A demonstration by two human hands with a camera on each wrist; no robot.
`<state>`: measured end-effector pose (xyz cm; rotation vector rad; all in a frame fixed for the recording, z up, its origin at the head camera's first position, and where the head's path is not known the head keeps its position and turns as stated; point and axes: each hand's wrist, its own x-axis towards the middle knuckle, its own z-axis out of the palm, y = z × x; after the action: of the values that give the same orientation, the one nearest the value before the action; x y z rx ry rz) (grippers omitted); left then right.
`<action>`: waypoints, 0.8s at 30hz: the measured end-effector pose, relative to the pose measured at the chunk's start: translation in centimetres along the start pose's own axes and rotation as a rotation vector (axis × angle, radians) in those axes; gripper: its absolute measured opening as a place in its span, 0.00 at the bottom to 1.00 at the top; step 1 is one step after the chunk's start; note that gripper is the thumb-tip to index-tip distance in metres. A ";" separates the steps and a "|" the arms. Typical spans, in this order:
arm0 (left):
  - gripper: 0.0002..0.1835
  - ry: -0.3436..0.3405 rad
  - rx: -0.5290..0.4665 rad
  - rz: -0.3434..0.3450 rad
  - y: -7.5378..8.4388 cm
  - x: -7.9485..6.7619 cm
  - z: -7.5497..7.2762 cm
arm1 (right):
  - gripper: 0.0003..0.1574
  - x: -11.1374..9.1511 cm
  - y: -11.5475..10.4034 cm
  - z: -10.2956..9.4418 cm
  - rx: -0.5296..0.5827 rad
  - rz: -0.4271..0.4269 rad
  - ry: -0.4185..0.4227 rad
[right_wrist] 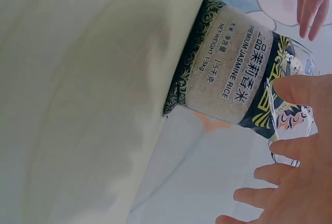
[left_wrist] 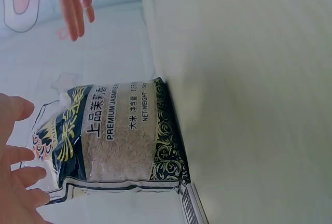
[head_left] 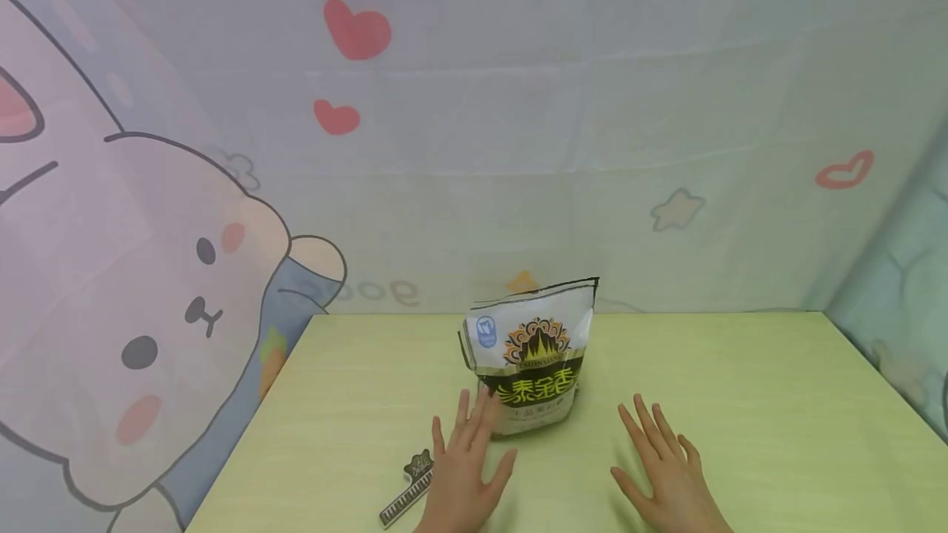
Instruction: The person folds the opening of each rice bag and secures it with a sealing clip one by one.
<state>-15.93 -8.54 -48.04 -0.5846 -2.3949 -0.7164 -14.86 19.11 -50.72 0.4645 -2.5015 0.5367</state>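
Observation:
A bag of jasmine rice (head_left: 536,368) stands upright on the table, its top a little crumpled and leaning. Its printed front with a clear window of rice (left_wrist: 122,146) faces me, as the right wrist view also shows on the bag (right_wrist: 228,63). My left hand (head_left: 464,471), fingers spread, hovers before the bag's lower left and overlaps it in the head view; contact cannot be told. To the right and nearer me, my right hand (head_left: 670,475) holds nothing, its fingers extended. Beside the left hand lies a narrow strip with piano-key stripes and a dark ornate head (head_left: 418,467), partly hidden.
The pale yellow-green table (head_left: 741,385) reaches back to a cloth backdrop (head_left: 592,146) with hearts, a star and a large cartoon rabbit (head_left: 185,319). On the right, another stretch of cloth (head_left: 911,294) borders the table's side.

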 end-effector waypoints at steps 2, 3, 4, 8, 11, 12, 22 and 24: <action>0.33 -0.005 -0.026 -0.017 0.0 0.2 -0.2 | 0.65 0.1 0.0 0.0 -0.001 -0.005 0.006; 0.33 -0.011 -0.038 -0.031 0.0 0.3 -0.3 | 0.65 0.1 0.0 0.0 0.001 -0.007 0.008; 0.33 -0.020 -0.049 -0.044 0.0 0.4 -0.4 | 0.65 0.1 0.1 0.1 0.001 -0.010 0.011; 0.32 -0.074 -0.100 -0.113 0.0 0.8 -0.9 | 0.62 0.2 0.1 0.1 0.003 -0.012 0.022; 0.30 -0.105 -0.147 -0.164 0.0 0.9 -1.1 | 0.54 0.3 -0.1 0.0 0.023 0.016 0.011; 0.29 -0.108 -0.165 -0.179 0.0 1.0 -1.1 | 0.51 0.5 -0.2 -0.1 0.040 0.034 -0.001; 0.26 -0.056 -0.301 -0.233 -0.5 1.7 -1.5 | 0.40 1.7 -1.0 -0.3 0.212 0.031 0.078; 0.26 -0.058 -0.317 -0.251 -0.6 1.9 -1.6 | 0.41 1.9 -1.1 -0.3 0.246 0.020 0.086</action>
<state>-17.03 -9.53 -45.99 -0.4358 -2.4509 -1.2186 -15.76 17.85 -49.16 0.4970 -2.3704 0.8598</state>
